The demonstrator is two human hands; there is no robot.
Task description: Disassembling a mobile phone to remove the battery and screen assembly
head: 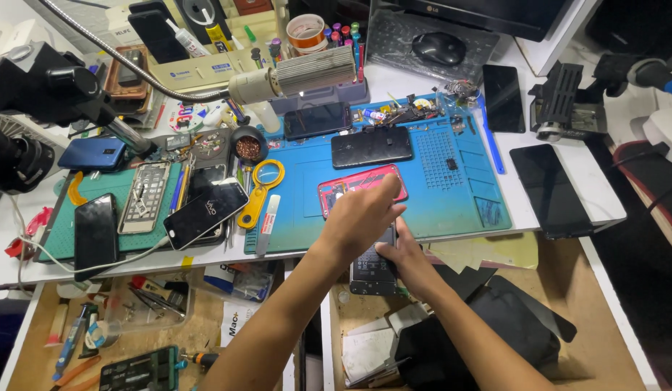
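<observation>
Two hands work at the near edge of the blue mat (451, 210) on the white tabletop (567, 195), seen from the head camera looking down. The left hand (365, 213) reaches forward with fingers loosely curled over the red phone frame (350, 187) lying open on the mat; whether it pinches anything under the palm I cannot tell. The right hand (404, 257) lies just behind it, fingers closed along the edge of a dark opened phone body (372, 269), which sits half over the tabletop's front edge above an open drawer (603, 318). That phone body looks light, flat and stiff, but I would judge it fragile with its insides bared, so it is best held by the long side rims, not the exposed parts. Farther back on the mat lies a black phone (372, 147). To the left sit a yellow magnifier (263, 181) and several more phones on a green mat (68, 217).
</observation>
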